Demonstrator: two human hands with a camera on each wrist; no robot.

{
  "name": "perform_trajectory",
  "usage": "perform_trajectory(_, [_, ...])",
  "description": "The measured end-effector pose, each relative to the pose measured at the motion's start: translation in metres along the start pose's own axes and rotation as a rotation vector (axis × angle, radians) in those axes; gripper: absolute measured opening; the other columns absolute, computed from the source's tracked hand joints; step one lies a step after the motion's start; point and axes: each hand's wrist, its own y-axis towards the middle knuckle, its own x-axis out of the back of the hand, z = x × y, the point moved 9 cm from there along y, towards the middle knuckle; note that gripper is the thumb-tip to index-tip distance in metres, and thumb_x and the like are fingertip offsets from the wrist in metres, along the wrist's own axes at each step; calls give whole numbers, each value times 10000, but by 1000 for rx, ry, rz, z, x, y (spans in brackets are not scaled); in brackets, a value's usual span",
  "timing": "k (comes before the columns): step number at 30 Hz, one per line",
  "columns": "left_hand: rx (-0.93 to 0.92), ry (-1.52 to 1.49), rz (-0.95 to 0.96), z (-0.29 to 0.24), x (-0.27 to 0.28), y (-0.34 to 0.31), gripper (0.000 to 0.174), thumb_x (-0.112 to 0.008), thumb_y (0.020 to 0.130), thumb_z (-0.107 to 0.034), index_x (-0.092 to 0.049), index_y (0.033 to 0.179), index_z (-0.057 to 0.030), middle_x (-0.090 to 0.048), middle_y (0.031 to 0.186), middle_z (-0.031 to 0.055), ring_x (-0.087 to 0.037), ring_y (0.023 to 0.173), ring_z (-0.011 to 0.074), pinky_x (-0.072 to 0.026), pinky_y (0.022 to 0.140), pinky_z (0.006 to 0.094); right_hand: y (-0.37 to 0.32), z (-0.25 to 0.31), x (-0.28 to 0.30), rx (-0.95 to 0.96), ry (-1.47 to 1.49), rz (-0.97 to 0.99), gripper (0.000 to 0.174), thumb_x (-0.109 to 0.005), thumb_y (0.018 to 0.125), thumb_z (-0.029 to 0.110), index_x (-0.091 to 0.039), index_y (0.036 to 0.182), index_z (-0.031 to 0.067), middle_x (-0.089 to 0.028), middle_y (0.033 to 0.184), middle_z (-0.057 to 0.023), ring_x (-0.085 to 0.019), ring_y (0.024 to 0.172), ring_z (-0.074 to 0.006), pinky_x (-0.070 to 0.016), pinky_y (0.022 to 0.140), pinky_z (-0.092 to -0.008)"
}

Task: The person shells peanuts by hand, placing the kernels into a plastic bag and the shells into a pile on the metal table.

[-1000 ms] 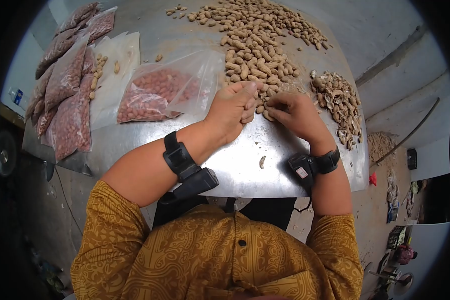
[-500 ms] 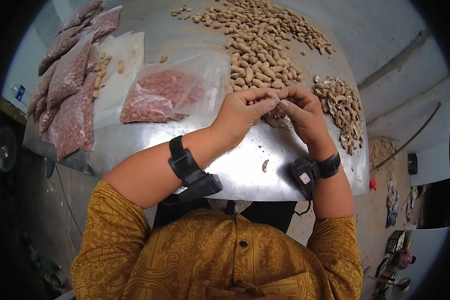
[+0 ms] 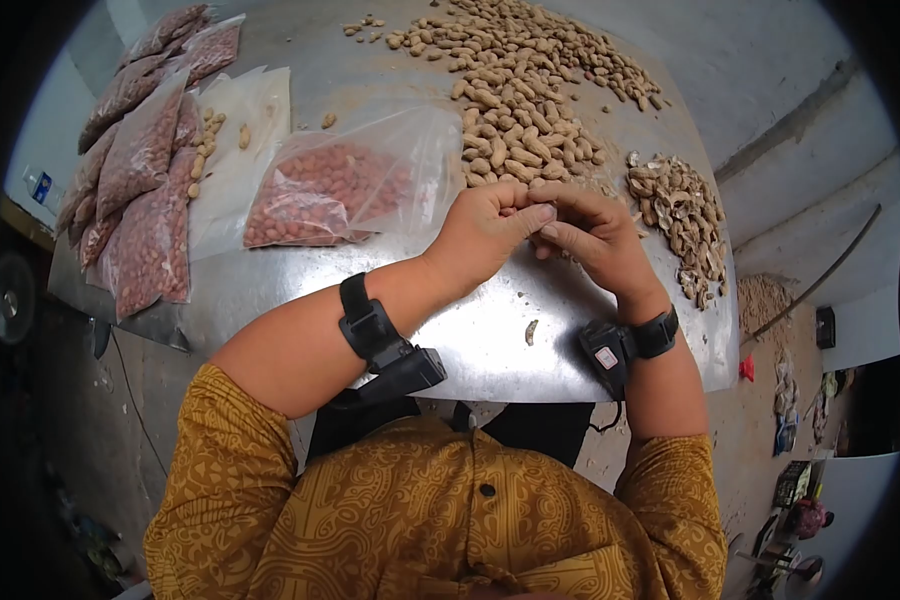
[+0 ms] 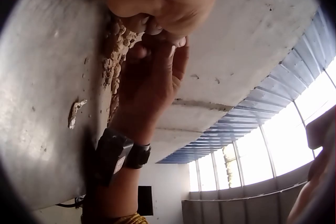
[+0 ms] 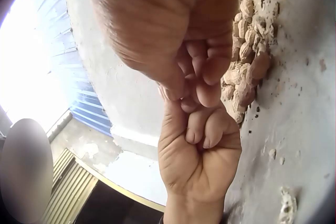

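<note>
Left hand [image 3: 485,228] and right hand [image 3: 598,238] are curled, fingertips meeting; whether they pinch anything I cannot tell. The peanuts [image 3: 525,120] lie just beyond them on the bench [image 3: 470,330], toward its far edge.

- We're in a small food-packing workshop here, rough and shed-like rather than a home kitchen.
- Centre frame, a bare sheet-metal table [image 3: 480,345] serves as the workbench.
- Along the top of the head view lies a big loose heap of peanuts in the shell [image 3: 530,90], and at right a pile of empty shells [image 3: 680,215].
- Upper left, clear bags of red kernels [image 3: 140,190] lie stacked.
- The wrist views show us a raw concrete wall [image 4: 252,35] and corrugated roofing [image 4: 294,92].
</note>
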Motion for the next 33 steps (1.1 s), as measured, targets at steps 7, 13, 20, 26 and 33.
perform_trajectory(7, [109,-303,-37,15,7,3,250,-537,896,-170,-553,1081,-3,-530,731,6,-362,504,30,-278,442,162,0,-3,11,27,134,-124,303,-583,819,-8,-522,1114,23,-599,858,-51,-594,696,-97,-493,609,-207])
perform_trajectory(13, [133,-447,-15,21,5,4,267,-488,921,-186,-526,1121,-13,-503,763,-3,-361,525,33,-289,459,162,0,1,21,126,51,-229,309,-600,792,-40,-546,1090,23,-601,872,-42,-595,727,-100,-504,645,-206])
perform_trajectory(20, [281,-597,9,34,2,5,184,-433,921,-160,-528,978,-12,-500,738,19,-344,503,46,-277,443,175,-6,33,12,398,-410,-293,246,-615,761,-57,-598,994,20,-607,864,-44,-588,754,-112,-492,663,-224])
perform_trajectory(26, [392,-720,21,45,1,5,161,-449,898,-134,-523,931,5,-502,710,31,-328,470,52,-268,426,182,-11,52,0,573,-614,-274,268,-624,741,-58,-619,986,51,-617,829,-75,-595,698,-137,-486,639,-227])
perform_trajectory(33, [169,-546,-121,28,21,6,225,-491,899,-136,-524,1053,24,-486,686,11,-361,491,51,-285,430,171,-27,55,85,287,-1055,-768,248,-628,742,10,-632,983,65,-619,832,-87,-603,657,-161,-489,600,-256])
